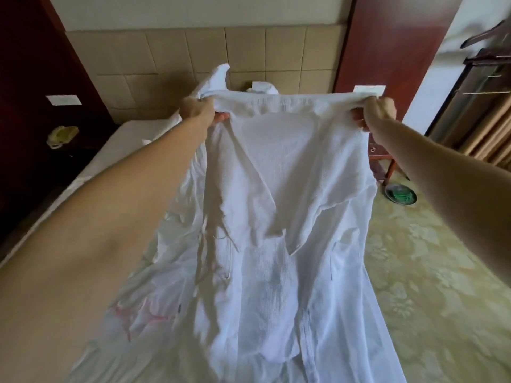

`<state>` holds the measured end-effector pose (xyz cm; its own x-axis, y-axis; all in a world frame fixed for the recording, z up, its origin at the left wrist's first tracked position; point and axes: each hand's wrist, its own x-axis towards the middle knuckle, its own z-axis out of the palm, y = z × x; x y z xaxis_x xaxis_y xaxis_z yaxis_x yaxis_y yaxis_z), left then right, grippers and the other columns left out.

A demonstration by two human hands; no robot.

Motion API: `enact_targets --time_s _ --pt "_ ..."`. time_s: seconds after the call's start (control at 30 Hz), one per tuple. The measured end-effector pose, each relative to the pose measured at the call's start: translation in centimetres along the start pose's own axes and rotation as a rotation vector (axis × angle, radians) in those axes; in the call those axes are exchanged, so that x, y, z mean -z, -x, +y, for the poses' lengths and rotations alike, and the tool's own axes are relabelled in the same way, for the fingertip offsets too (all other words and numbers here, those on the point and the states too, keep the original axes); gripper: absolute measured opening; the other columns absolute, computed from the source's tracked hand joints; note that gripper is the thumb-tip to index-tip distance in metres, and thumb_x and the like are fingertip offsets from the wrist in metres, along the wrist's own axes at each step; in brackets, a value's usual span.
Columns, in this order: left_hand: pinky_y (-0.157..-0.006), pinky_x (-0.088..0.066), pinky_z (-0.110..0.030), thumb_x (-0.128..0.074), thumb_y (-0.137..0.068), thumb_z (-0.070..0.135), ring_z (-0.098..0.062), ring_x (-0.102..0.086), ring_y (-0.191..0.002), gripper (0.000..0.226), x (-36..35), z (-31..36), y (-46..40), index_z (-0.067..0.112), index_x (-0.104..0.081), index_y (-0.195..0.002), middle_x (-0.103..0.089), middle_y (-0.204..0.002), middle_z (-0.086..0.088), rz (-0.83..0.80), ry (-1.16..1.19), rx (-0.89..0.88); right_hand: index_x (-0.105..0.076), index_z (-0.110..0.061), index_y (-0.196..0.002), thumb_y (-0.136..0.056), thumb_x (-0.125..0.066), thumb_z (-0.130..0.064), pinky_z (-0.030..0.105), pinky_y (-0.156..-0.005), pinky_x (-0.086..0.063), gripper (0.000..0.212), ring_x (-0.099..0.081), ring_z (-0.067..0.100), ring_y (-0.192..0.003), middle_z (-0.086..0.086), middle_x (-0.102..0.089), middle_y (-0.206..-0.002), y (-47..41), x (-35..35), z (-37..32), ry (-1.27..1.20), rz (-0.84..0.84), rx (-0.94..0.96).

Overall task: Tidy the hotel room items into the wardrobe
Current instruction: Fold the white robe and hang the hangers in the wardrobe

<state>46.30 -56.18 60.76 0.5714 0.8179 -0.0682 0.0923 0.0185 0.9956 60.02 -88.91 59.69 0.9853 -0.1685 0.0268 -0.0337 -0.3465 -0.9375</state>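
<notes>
Both hands (197,110) gripping robe (276,172)

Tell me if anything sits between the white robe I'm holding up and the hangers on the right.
Nothing visible does. The left hand and right hand grip the robe above the bed; open patterned floor lies before the hangers.

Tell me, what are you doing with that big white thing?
A person is holding up a white waffle-textured bathrobe by its top edge, the left hand gripping one shoulder and the right hand gripping the other. The robe hangs spread out over the white bed, its lower part trailing down toward the sheet. Dark wooden hangers hang in the open wardrobe at the right, so the robe has not been hung up yet.
</notes>
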Motion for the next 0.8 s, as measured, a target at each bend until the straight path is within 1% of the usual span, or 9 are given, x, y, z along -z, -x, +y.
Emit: enact_targets --time_s 0.1,0.2,0.27,0.4,0.47,0.53,0.67,0.73,0.8 --pt "-0.06 -0.062 -0.026 -0.065 -0.096 0.023 -0.02 -0.075 -0.074 0.043 -4.3 -3.2 -6.0 0.004 -0.051 -0.132 -0.064 -0.117 -0.012 0.002 0.011 0.063 -0.069 -0.009 -0.089 -0.098 -0.034 -0.023 0.024 -0.048 -0.044 0.039 -0.055 0.012 -0.05 0.002 -0.069 -0.075 -6.9 -4.1 2.9 0.066 -0.084 -0.037" --pt "-0.064 -0.064 -0.032 -0.066 -0.095 0.019 -0.026 -0.075 -0.083 0.031 -7.7 -7.2 -10.3 0.007 -0.052 -0.121 -0.063 -0.118 -0.012 0.01 0.017 0.117 -0.068 -0.008 -0.105 -0.097 -0.033 -0.023 0.025 -0.05 -0.044 0.038 -0.055 0.012 -0.049 0.001 -0.067 -0.072 -12.1 -7.6 6.6 0.118 -0.154 -0.061" --pt "-0.064 -0.064 -0.035 -0.066 -0.094 0.014 -0.028 -0.075 -0.077 0.027 -9.6 -10.6 -12.1 0.004 -0.052 -0.115 -0.064 -0.115 -0.017 0.017 0.034 0.157 -0.067 -0.008 -0.102 -0.093 -0.035 -0.016 0.023 -0.045 -0.04 0.035 -0.052 0.009 -0.044 0.001 -0.067 -0.069 -14.7 -9.9 9.6 0.128 -0.205 -0.085" --pt "-0.07 -0.063 -0.036 -0.06 -0.096 0.005 -0.022 -0.073 -0.058 0.009 -11.8 -18.9 -12.5 0.0 -0.052 -0.099 -0.066 -0.079 -0.012 0.042 0.037 0.236 -0.071 -0.008 -0.084 -0.089 -0.035 -0.018 0.021 -0.04 -0.038 0.037 -0.05 0.008 -0.037 -0.004 -0.067 -0.052 -17.2 -13.5 17.6 0.161 -0.267 -0.196" --pt "-0.065 -0.063 -0.033 -0.056 -0.097 0.004 -0.021 -0.072 -0.054 0.007 -11.4 -24.0 -11.5 -0.003 -0.058 -0.099 -0.068 -0.083 -0.013 0.042 0.031 0.294 -0.063 -0.011 -0.08 -0.095 -0.032 -0.019 0.02 -0.04 -0.035 0.035 -0.046 0.004 -0.032 -0.007 -0.062 -0.044 -16.3 -14.5 22.4 0.171 -0.325 -0.245" --pt "-0.061 -0.061 -0.031 -0.054 -0.094 0.002 -0.025 -0.074 -0.059 0.017 -10.0 -30.1 -10.0 -0.007 -0.062 -0.107 -0.071 -0.095 -0.017 0.052 0.044 0.399 -0.058 -0.009 -0.088 -0.097 -0.029 -0.013 0.016 -0.036 -0.029 0.031 -0.042 0.002 -0.03 -0.003 -0.061 -0.048 -13.7 -14.5 27.8 0.157 -0.382 -0.299" --pt "-0.068 -0.064 -0.035 -0.05 -0.093 -0.005 -0.039 -0.071 -0.091 0.015 -6.1 -40.7 -3.4 -0.007 -0.063 -0.099 -0.071 -0.095 -0.021 0.108 0.045 0.601 -0.064 0.001 -0.094 -0.082 -0.037 -0.009 0.021 -0.039 -0.031 0.032 -0.047 0.012 -0.04 0.007 -0.065 -0.06 -5.4 -12.2 39.2 0.153 -0.385 -0.409" --pt "-0.067 -0.063 -0.032 -0.043 -0.094 -0.009 -0.041 -0.069 -0.09 0.022 -3.9 -44.8 0.7 -0.006 -0.063 -0.102 -0.067 -0.098 -0.024 0.124 0.084 0.655 -0.066 -0.005 -0.089 -0.084 -0.036 -0.005 0.024 -0.042 -0.034 0.03 -0.049 0.017 -0.046 0.01 -0.067 -0.063 -0.7 -10.4 43.5 0.173 -0.404 -0.46" --pt "-0.072 -0.063 -0.031 -0.049 -0.094 -0.004 -0.033 -0.074 -0.083 0.02 -1.6 -49.0 4.5 0.002 -0.067 -0.088 -0.07 -0.093 -0.023 0.106 0.026 0.698 -0.066 -0.008 -0.088 -0.088 -0.035 0.0 0.026 -0.044 -0.035 0.032 -0.05 0.019 -0.05 0.014 -0.067 -0.067 3.9 -8.6 47.7 0.197 -0.421 -0.503"
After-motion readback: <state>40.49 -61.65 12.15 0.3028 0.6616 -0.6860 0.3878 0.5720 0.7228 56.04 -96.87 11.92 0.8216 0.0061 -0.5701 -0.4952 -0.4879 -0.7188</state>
